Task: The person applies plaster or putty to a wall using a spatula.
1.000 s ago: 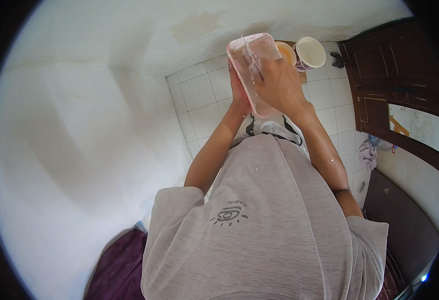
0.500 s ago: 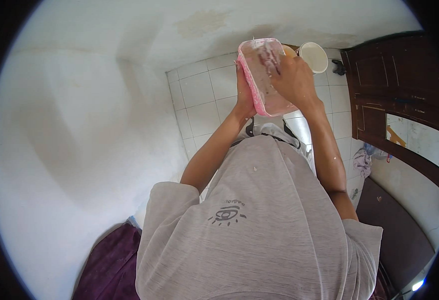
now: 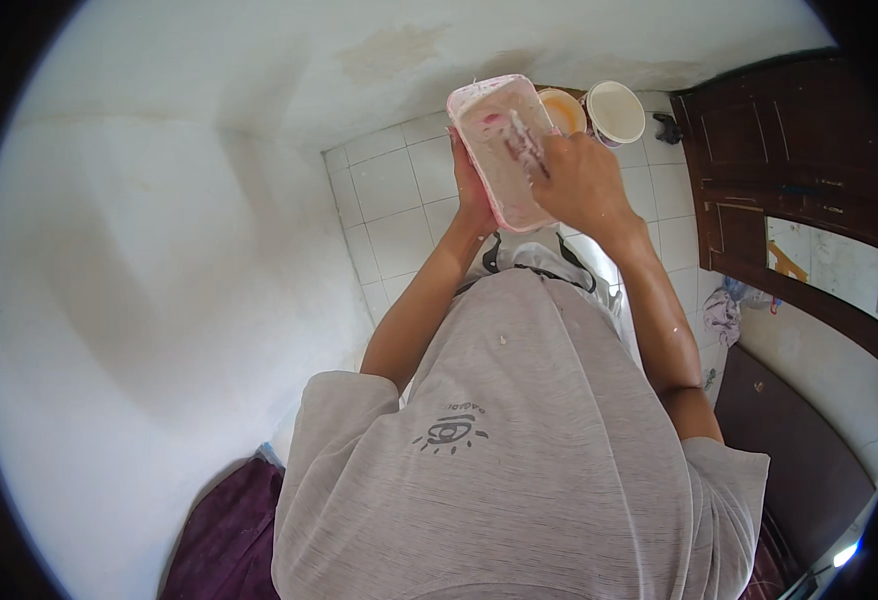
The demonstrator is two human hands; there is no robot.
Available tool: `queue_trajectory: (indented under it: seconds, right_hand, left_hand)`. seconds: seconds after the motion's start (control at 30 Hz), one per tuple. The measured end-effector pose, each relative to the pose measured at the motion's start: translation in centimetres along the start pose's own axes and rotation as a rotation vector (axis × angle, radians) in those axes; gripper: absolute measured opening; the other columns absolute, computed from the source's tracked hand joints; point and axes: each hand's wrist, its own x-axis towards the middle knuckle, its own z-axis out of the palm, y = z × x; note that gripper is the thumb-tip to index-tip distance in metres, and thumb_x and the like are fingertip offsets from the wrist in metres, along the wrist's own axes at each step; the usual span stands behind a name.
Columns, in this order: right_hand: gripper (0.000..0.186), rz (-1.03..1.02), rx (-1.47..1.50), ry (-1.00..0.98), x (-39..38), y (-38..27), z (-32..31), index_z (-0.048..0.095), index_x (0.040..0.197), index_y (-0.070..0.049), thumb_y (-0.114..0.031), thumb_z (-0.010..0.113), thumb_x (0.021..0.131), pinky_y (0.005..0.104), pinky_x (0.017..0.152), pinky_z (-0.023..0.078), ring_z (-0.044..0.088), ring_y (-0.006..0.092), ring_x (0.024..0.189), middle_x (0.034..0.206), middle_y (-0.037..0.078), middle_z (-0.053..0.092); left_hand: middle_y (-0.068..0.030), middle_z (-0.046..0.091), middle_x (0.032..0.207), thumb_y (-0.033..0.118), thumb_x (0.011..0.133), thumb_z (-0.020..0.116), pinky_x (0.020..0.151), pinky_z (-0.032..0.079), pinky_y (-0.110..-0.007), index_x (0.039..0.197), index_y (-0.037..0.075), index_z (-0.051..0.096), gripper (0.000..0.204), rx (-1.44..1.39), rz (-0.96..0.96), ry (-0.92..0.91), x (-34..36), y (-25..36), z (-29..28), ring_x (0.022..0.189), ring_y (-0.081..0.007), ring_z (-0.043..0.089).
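My left hand grips a pink rectangular tub by its left side, fingers and thumb around the wall. Whitish paste coats the tub's inside and rim, and its open top is tilted toward me. My right hand is over the tub's right side, fingers closed and pointing down into it. Beside those fingers shows a ragged, paste-smeared white and dark reddish piece; its kind cannot be made out. Flecks of paste dot my right forearm.
Beyond the tub, two round buckets stand on the white tiled floor: one with an orange-yellow inside, one white. A pale wall rises at left. A dark wooden cabinet stands at right. Purple cloth lies lower left.
The tub and both hands have shifted slightly left, and the tub's inside faces me more. The right hand has moved within the tub, showing more of the smeared piece. The orange-yellow bucket shows more.
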Motion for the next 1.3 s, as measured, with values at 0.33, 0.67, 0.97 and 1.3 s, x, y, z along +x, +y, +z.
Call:
queue_trajectory:
  seconds: [0.33,0.67,0.97,1.3]
  right_hand:
    - [0.019,-0.056,-0.021,0.029,-0.8,2.4,3.3,0.067,0.08,0.002,-0.017,0.068,0.078,0.0478,0.062,0.056,0.069,0.0408,0.066,0.067,0.025,0.065]
    - [0.025,-0.111,0.166,0.134,0.1,10.0,5.1,0.062,0.099,0.004,-0.013,0.068,0.081,0.0491,0.06,0.054,0.067,0.0428,0.067,0.077,0.02,0.068]
    - [0.036,0.336,0.45,-0.009,1.4,25.4,10.5,0.054,0.103,-0.003,-0.034,0.069,0.094,0.0475,0.057,0.053,0.067,0.039,0.06,0.068,0.017,0.066]
    - [0.041,0.076,-0.01,-0.374,8.7,36.9,26.0,0.06,0.117,0.001,-0.03,0.065,0.092,0.0511,0.095,0.048,0.061,0.0373,0.112,0.108,0.02,0.069]
  left_hand:
    - [-0.0099,0.048,0.149,0.071,0.1,0.026,0.112,0.043,-0.046,0.153,0.014,0.037,0.078,0.015,0.008,0.038,0.5,-0.8,-2.9,0.134,-0.0293,0.05]
    - [-0.0112,0.05,0.146,0.078,0.095,0.03,0.108,0.047,-0.05,0.153,0.015,0.037,0.086,0.16,0.063,0.239,5.0,-4.6,-6.3,0.131,-0.0319,0.053]
    - [-0.0105,0.051,0.147,0.081,0.091,0.037,0.108,0.047,-0.054,0.153,0.018,0.038,0.088,-0.286,-0.091,0.164,8.9,-9.8,-14.2,0.132,-0.0329,0.052]
    - [-0.011,0.049,0.147,0.077,0.096,0.034,0.108,0.047,-0.049,0.154,0.015,0.035,0.084,-0.032,0.107,0.549,10.7,-14.3,-18.1,0.131,-0.0317,0.052]
